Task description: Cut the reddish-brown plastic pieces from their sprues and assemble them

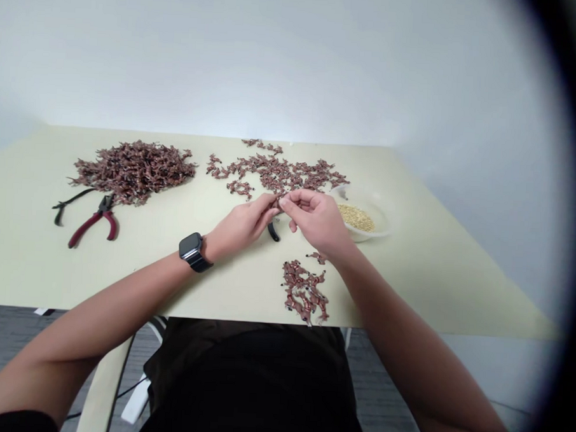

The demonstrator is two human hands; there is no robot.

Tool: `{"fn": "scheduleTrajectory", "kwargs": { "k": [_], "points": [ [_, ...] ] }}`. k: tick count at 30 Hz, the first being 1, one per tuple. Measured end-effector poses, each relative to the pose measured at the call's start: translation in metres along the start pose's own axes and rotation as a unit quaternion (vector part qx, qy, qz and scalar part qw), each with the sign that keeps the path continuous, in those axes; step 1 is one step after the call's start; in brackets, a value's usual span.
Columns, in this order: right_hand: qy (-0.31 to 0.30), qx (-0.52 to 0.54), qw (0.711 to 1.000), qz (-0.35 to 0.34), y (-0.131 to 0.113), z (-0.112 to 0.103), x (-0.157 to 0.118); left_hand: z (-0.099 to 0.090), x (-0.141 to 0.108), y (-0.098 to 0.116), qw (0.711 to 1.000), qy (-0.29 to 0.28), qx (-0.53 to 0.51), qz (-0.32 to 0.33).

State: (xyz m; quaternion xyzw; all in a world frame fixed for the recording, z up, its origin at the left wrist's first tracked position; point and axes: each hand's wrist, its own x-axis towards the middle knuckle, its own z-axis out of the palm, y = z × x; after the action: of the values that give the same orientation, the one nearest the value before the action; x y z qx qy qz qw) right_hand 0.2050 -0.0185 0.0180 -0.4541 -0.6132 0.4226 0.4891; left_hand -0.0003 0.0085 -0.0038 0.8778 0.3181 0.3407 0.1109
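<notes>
Left hand (pixel 242 225); right hand (pixel 316 218); brown piece (pixel 276 203) between

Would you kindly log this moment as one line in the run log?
left hand: pinching small brown piece | right hand: pinching same piece | beside: clear bowl of pale grains

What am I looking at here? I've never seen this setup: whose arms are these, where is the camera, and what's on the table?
This is one view from a camera worn on a person's head, looking forward and down, so the arms are that person's own. Their left hand, with a black smartwatch on the wrist, and their right hand together pinch a small reddish-brown piece at the fingertips. On the pale table lie a big heap of such pieces, a looser spread, a smaller group, red-handled pliers, and a clear bowl of pale grains.
</notes>
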Motion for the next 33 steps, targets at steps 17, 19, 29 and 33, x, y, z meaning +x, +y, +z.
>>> {"fn": "scheduleTrajectory", "kwargs": {
  "k": [17, 19, 29, 33],
  "points": [
    [0.022, -0.201, 0.961, -0.188, -0.001, -0.006, -0.002, 0.002, 0.0, 0.012, 0.983, -0.029, -0.17, -0.064],
    [0.028, -0.134, 0.983, -0.118, 0.0, -0.003, -0.002, 0.003, -0.001, 0.01, 0.991, -0.016, -0.126, -0.051],
    [-0.021, 0.076, 0.995, 0.062, 0.003, -0.004, 0.003, 0.006, -0.002, 0.005, 0.999, -0.01, -0.025, -0.046],
    [-0.031, 0.082, 0.995, 0.053, 0.003, -0.006, 0.004, 0.004, -0.001, 0.006, 0.993, -0.012, -0.106, -0.053]
  ]
}}
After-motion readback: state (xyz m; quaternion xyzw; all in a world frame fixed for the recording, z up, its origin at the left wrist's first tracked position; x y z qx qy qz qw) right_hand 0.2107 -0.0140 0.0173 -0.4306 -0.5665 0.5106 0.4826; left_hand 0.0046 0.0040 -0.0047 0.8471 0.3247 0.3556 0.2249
